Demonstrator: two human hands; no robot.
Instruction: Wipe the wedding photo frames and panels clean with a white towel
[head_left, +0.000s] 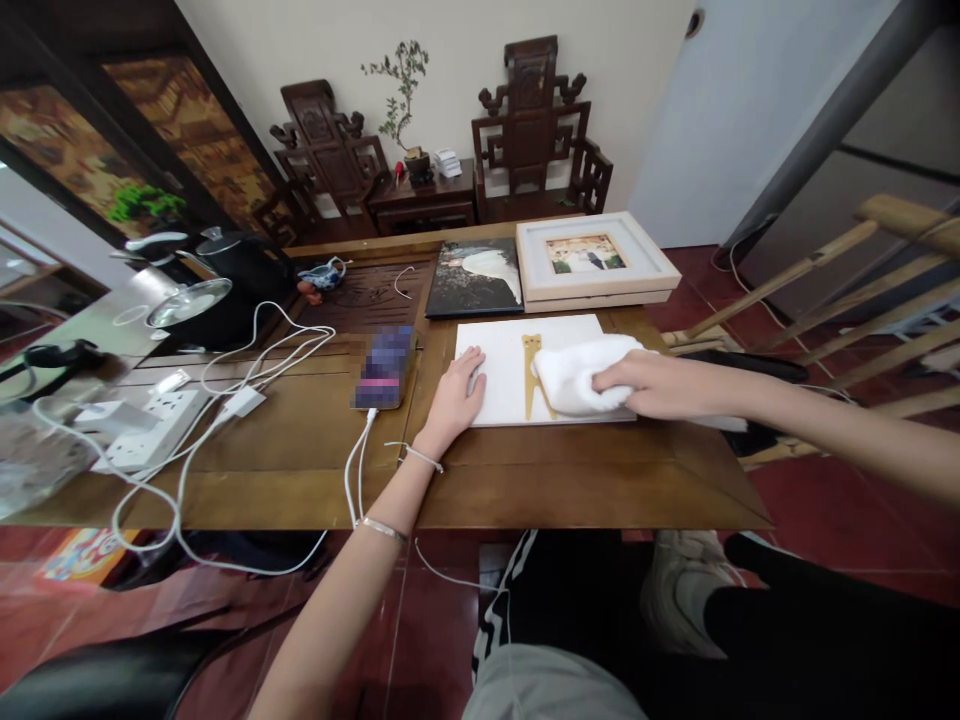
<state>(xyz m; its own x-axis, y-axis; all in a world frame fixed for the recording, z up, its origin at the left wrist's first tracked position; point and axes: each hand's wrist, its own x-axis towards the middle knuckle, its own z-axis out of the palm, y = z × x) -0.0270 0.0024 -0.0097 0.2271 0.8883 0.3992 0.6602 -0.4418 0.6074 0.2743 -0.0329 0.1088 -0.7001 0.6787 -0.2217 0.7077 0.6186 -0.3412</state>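
A flat white board (495, 385) lies on the wooden table, with a gold-coloured stand leg (529, 375) on its face. My left hand (459, 388) rests flat on the board's left edge, fingers stretched out. In my right hand (637, 385) is a bunched white cloth (577, 372), pressed against the right half of the board. The cloth hides part of the board and most of a second gold strip beside the leg.
Behind the board lie a dark photo panel (474, 278) and a light-framed picture (600, 262). A phone (384, 368) on a white cable is to the left, then a power strip (154, 430) with tangled cords. A wooden chair (847, 270) stands at the right.
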